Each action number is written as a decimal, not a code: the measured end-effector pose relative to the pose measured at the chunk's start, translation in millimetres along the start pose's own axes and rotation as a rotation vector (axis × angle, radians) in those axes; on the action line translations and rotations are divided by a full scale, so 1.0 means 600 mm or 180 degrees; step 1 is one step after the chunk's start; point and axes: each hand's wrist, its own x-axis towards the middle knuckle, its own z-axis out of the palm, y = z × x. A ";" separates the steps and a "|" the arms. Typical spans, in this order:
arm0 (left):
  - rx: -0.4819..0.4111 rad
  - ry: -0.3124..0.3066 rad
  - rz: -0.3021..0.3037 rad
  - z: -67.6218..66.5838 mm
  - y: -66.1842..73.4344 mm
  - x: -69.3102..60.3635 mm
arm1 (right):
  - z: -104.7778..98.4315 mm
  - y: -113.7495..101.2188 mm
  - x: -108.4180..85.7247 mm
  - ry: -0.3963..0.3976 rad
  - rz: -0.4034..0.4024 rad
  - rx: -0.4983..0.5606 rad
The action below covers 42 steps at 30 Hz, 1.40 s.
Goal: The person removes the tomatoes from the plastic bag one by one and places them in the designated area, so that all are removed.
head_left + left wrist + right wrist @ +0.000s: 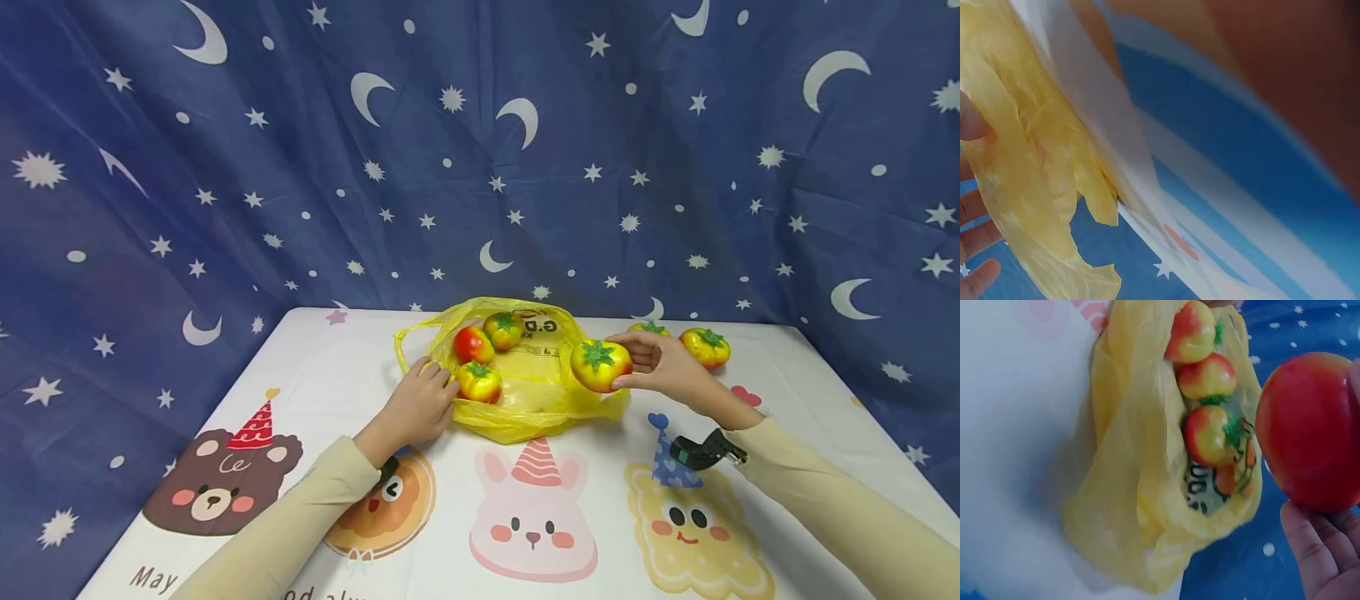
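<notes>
A yellow plastic bag (pixel 525 421) lies spread open on the table, with three red-yellow tomatoes (pixel 478 382) inside its left part. My left hand (pixel 422 403) pinches the bag's left rim between thumb and fingers; the left wrist view shows the yellow film (pixel 1029 156) against the thumb. Over the bag's right edge, my right hand (pixel 660 367) grips another tomato (pixel 597 365) from its right side. In the right wrist view this tomato (pixel 1313 431) appears beside the bag mouth, red underside showing, with the fingers (pixel 1316 550) against it.
Two more tomatoes are at the back right, one (pixel 705 348) in plain view and one (pixel 649 329) partly behind my right hand. The white tablecloth (pixel 360 350) has printed cartoon figures. A blue star-patterned curtain (pixel 480 167) hangs behind the table.
</notes>
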 end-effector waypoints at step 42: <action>-0.0048 -0.0095 -0.0043 -0.002 0.002 -0.001 | -0.234 0.283 -0.153 0.1606 0.1281 0.0289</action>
